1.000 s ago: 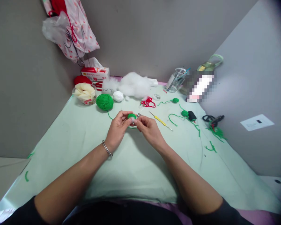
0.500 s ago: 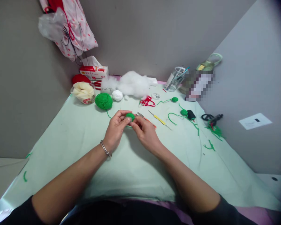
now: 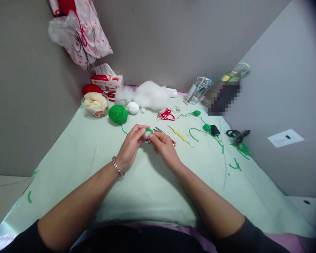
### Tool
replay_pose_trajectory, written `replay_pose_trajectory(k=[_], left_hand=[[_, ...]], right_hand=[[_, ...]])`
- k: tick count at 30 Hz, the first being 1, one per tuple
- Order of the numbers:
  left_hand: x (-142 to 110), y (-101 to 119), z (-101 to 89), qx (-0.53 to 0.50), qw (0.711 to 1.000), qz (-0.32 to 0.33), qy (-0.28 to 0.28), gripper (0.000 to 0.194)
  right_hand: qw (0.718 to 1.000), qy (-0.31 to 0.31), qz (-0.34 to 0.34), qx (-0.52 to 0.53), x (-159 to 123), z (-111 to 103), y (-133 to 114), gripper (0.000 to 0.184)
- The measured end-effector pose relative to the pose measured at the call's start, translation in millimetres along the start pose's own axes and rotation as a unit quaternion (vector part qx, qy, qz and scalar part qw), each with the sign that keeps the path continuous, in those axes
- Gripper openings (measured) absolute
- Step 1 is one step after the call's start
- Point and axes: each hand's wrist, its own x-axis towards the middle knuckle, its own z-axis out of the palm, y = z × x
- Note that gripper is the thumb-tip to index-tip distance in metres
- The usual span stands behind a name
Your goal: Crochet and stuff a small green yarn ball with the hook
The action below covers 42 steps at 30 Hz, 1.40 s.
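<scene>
My left hand (image 3: 133,144) and my right hand (image 3: 163,146) meet over the middle of the pale green table cover (image 3: 94,154). Between their fingertips is a small green crochet piece (image 3: 148,132) with white stuffing showing at its opening. Both hands pinch it; the right fingers press at the white stuffing. A green strand runs from the piece back to the green yarn ball (image 3: 118,114). Small scissors (image 3: 162,133) lie just behind my right hand. A yellow-handled crochet hook (image 3: 180,135) lies to the right.
White stuffing heap (image 3: 150,94), a white yarn ball (image 3: 133,107), a bowl of cream yarn (image 3: 95,104), a tissue box (image 3: 107,81) and a clear cup (image 3: 198,89) stand at the back. Red thread (image 3: 166,115), green yarn scraps (image 3: 237,154) and small green balls (image 3: 206,127) lie to the right.
The piece has turned in my fingers: white stuffing now faces me where mostly green showed before. My hands stay in the same spot.
</scene>
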Motion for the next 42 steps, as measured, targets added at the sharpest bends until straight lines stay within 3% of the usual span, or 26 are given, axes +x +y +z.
replay_pose_trajectory(k=[8,12,16,21,30,37,42], left_hand=[[0,-4,1.8,-0.017,0.999,-0.025,-0.034,0.028],[0,-6,2.8,-0.006,0.998,-0.035,-0.044,0.031],[1,-9,1.2,0.029,0.999,-0.006,-0.025,0.029],[1,-7,1.3,0.094,0.994,0.052,0.007,0.02],[-6,-8,4.4,0.108,0.993,0.055,-0.014,0.029],[1,-12,1.5,0.048,0.998,0.034,-0.012,0.032],[1,-13,0.0,0.043,0.999,0.027,0.009,0.025]], right_hand=[[0.997,0.033,0.027,0.057,-1,1,-1,0.039],[0.997,0.032,-0.048,-0.049,-3,1,2,0.039],[0.985,0.006,-0.094,-0.145,-6,2,1,0.031],[0.994,-0.021,-0.07,-0.085,-5,4,-1,0.033],[0.998,0.04,-0.033,-0.041,0,6,2,0.037],[0.993,0.012,-0.053,-0.102,-3,4,0,0.027],[0.968,-0.009,-0.088,-0.235,-16,13,1,0.016]])
